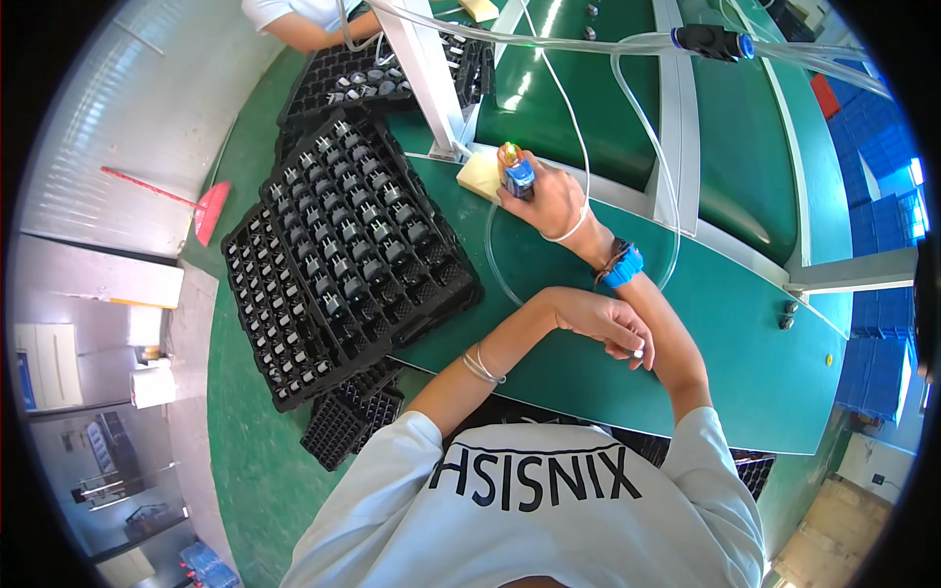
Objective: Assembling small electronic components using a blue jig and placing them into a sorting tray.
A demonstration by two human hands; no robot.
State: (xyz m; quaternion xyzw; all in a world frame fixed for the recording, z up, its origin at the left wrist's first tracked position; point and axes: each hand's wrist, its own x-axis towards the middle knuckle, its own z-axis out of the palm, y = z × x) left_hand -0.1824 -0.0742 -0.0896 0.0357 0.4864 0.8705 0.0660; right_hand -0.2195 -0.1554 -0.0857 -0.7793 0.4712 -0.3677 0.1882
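My right hand (557,201) is closed around a small bottle-like dispenser (519,178) with a blue body and a yellow-orange tip. It is held beside a pale yellow sponge block (479,175) on the green table. My left hand (603,321) is next to my right forearm, its fingers curled and pinched. A tiny white piece (637,354) shows at its fingertips; its kind is too small to tell. To the left, a black tray (431,306) holds rows of black plug parts (350,230) with metal pins, overlapping another filled tray (257,294).
Clear tubes (627,45) with a black connector (713,42) cross above the table. A white frame post (423,73) stands behind the trays. Another person's arm (306,33) is at far left, by a further tray (368,88). Blue bins (875,294) are stacked right.
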